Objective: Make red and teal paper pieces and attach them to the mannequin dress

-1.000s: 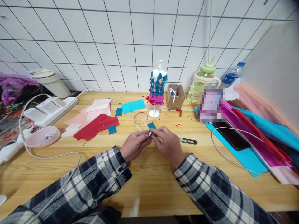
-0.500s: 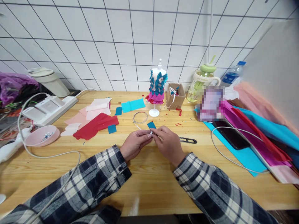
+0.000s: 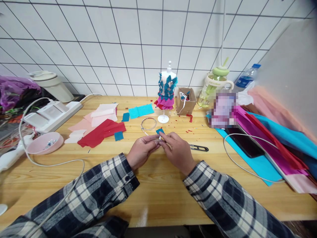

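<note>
My left hand [image 3: 141,150] and my right hand [image 3: 178,152] meet over the middle of the table. Fingertips of both are pinched on a small white strip [image 3: 159,137], mostly covered by the fingers. Just past them is a teal fabric square [image 3: 159,131]; whether the fingers touch it I cannot tell. A thin wire coil [image 3: 148,123] with a white end lies behind my left hand. Black thread snips [image 3: 199,148] rest to the right of my right hand. Farther back stands a white mini dress form [image 3: 169,76] wearing teal bows and a pink ruffled skirt.
To the left lie red fabric [image 3: 102,133], a pink dish [image 3: 44,144] with small beads, and a white power strip [image 3: 64,115]. A small cardboard box [image 3: 187,107] holds scraps. At right are a phone [image 3: 244,142], layered fabric sheets [image 3: 264,170] and a green-lidded bottle [image 3: 214,87].
Both hands stay together, with only slight finger movement around the white strip. The view has shifted very slightly; everything on the table stays where it was.
</note>
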